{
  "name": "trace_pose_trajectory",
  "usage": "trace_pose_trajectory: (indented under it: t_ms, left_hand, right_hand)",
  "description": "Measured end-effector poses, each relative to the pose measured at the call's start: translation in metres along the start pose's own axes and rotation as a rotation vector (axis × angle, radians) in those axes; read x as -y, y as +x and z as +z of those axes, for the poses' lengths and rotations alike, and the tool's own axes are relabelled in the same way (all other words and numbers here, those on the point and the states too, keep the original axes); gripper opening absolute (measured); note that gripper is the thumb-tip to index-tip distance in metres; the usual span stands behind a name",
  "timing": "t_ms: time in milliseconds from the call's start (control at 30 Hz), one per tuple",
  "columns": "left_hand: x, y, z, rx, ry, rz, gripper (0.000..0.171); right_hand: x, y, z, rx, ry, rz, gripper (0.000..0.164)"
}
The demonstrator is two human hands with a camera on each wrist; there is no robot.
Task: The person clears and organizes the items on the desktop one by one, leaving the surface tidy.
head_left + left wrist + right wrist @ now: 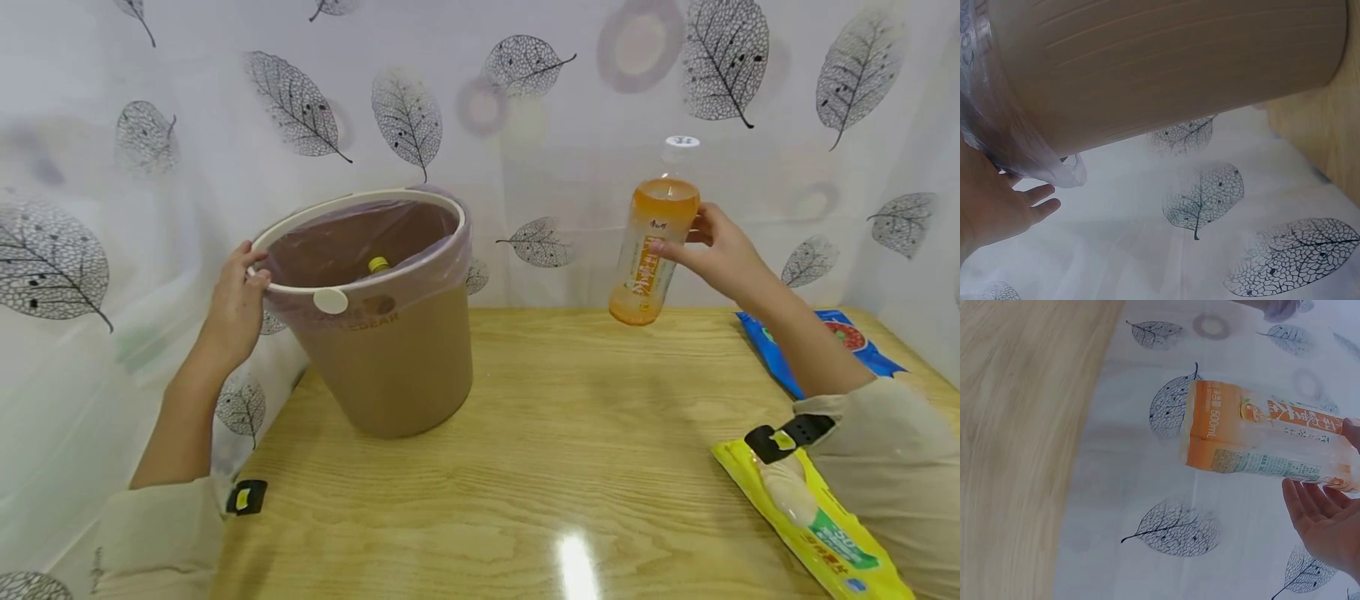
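Observation:
My left hand (238, 300) grips the near-left rim of a brown trash bin (397, 367) lined with a thin, see-through bag. The bin tilts slightly on the table. Inside it a yellow cap (378, 264) shows; whatever lies below is hidden. In the left wrist view, some fingers (1042, 203) of that hand extend outside the bin beside the bag's edge. My right hand (716, 250) holds an orange drink bottle (652, 250) with a white cap, thumb on one side and fingers on the other. The bottle is in the air, leaning a little, above the table's back edge.
A blue packet (847, 333) lies at the back right of the wooden table (540, 467). Nearer, a yellow packet (825, 533) lies partly under the right forearm. A leaf-printed white curtain (555, 150) stands behind and along the left side.

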State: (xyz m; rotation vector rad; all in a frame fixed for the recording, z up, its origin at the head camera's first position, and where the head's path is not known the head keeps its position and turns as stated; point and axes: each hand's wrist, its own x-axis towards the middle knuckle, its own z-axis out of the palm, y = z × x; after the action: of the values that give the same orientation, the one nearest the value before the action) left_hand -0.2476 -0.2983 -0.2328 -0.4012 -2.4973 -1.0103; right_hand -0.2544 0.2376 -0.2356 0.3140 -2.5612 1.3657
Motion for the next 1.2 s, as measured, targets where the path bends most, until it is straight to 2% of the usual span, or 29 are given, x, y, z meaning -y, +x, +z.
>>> trace_pose_trajectory:
  t_ms: [167,600,1200]
  left_hand:
    - [-0.002,0.0,-0.001,0.0,-0.003,0.002,0.05]
    - [-0.001,-0.001,0.0,-0.003,0.0,0.006,0.051]
    - [-0.001,0.0,0.001,0.006,0.0,-0.009,0.051]
  right_hand:
    - [0.016,0.005,0.005,0.013,0.037,-0.04,0.067]
    - [0.056,0.023,0.015,0.024,0.059,-0.071,0.068]
    - [0.123,0.047,0.033,-0.016,0.13,-0.143,0.067]
